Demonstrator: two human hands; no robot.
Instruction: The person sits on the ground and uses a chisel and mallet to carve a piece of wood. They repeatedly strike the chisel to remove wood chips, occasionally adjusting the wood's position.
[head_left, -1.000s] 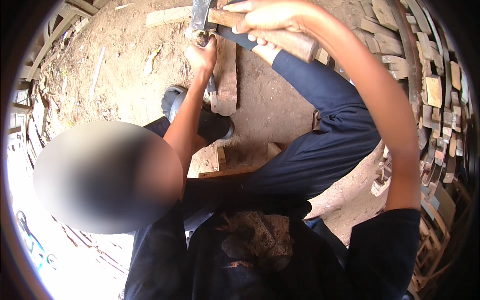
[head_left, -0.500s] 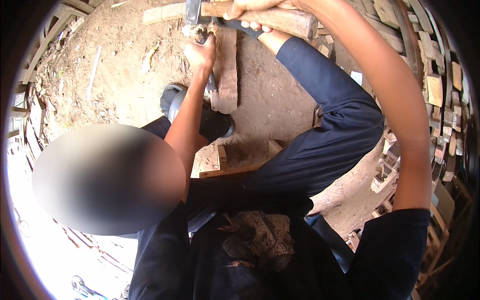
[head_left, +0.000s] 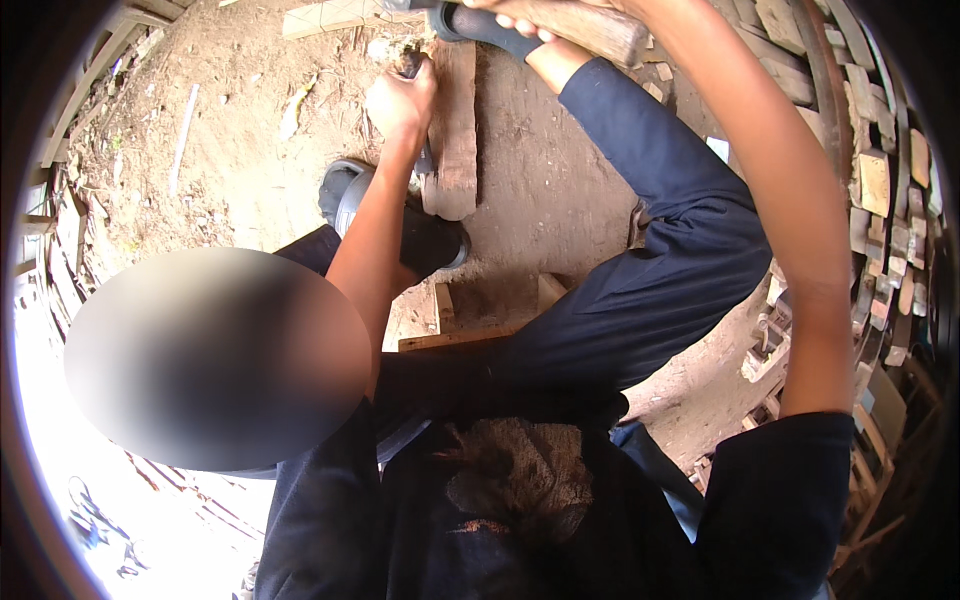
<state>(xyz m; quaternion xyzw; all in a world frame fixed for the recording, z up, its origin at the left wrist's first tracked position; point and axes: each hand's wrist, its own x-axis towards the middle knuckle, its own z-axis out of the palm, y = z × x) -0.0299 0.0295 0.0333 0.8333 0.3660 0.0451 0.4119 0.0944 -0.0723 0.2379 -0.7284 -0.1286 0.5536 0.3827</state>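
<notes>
My left hand (head_left: 400,105) is closed round a chisel (head_left: 426,158). Its dark metal lower part shows below my fist, near the left edge of a wooden plank (head_left: 456,120) on the ground. A pale, frayed top end sticks out above the fist. My right hand (head_left: 517,25), at the upper edge, grips the thick wooden handle of a hammer (head_left: 590,30). The hammer's metal head is mostly cut off by the frame, above and apart from the chisel's top. Part of the right hand is out of view too.
My sandalled foot (head_left: 343,190) is left of the plank's near end; my other foot (head_left: 470,22) is by its far end. A wooden frame (head_left: 450,340) lies near my lap. Stacked wood offcuts (head_left: 873,182) line the right side. Another board (head_left: 325,20) lies far left.
The hammer has moved up and slightly right, so its head has largely left the picture. My left hand still holds the chisel at nearly the same spot.
</notes>
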